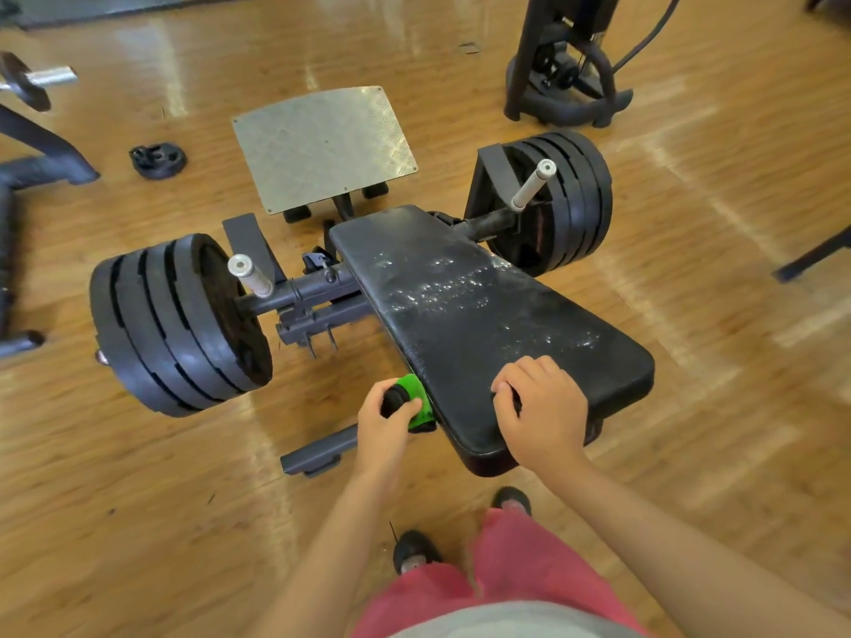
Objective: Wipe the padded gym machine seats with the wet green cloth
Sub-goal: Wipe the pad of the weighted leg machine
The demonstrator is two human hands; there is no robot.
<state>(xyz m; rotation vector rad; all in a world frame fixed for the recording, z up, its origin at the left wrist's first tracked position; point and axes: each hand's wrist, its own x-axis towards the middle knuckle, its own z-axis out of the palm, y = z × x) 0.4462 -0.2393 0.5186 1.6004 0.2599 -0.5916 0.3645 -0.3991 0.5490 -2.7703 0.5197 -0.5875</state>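
The green cloth (416,397) was bunched in the person's left hand (386,423), right up against the left edge of the padded seat (483,324), near its closer end. The fingers of that hand were curled round the cloth and also round a black, round-ended thing (396,400); whether that was a knob or a cap I could not make out. The right hand (539,409) lay on the near end of the seat with the fingers bent under, knuckles up. A dark patch showed beneath the fingertips, but I could not tell if the hand had hold of anything.

The seat itself was long, black and rounded at the corners, and pale wet streaks (453,287) ran across its middle. On either side of it a stack of black weight plates sat on a bar, the left stack (175,324) closer, the right stack (568,200) further back. Beyond the far end of the seat stood a tilted metal footplate (322,142). A small loose plate (158,159) lay on the wooden floor (138,499) off to the left. The person wore red shorts (520,568).
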